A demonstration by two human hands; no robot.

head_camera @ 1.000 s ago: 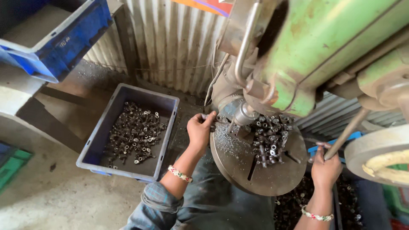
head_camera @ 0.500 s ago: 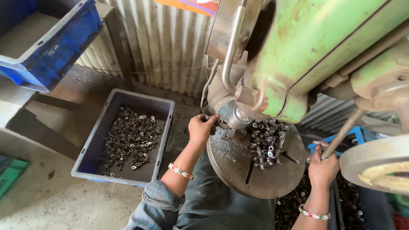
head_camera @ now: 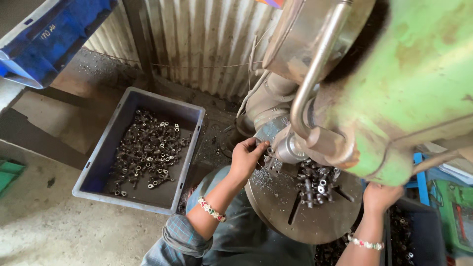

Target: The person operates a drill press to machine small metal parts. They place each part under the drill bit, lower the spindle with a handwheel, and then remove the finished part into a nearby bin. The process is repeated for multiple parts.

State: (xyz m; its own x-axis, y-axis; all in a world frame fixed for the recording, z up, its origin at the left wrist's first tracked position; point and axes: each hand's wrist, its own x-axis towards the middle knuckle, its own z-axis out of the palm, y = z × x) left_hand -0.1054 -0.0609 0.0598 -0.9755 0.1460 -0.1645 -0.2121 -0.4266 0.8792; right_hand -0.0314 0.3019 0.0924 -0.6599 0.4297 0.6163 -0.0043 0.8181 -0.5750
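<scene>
Seen from the head camera, looking down, the left hand (head_camera: 249, 157) reached up to the edge of a round, dark steel slotted tabletop (head_camera: 276, 212) of a big green-painted drilling machine (head_camera: 409, 93). Its fingers were curled together around something small beneath the machine's silvery spindle (head_camera: 290, 148); what they pinched was too hidden to tell. The right hand (head_camera: 382, 196) was raised at the far side of the tabletop, under the green housing, its fingers covered by the machine, so its grip could not be told. The two hands were well apart, one on each side of a heap of small dark metal fittings (head_camera: 315, 180) lying on the tabletop, nearer the right hand. Both wrists wore beaded bracelets.

To the left of the left arm, on the dusty concrete floor (head_camera: 54, 231), stood a grey-blue plastic crate (head_camera: 143, 106) scattered with more such fittings. A blue plastic bin (head_camera: 54, 34) sat at the upper left. A corrugated metal wall (head_camera: 197, 39) ran behind.
</scene>
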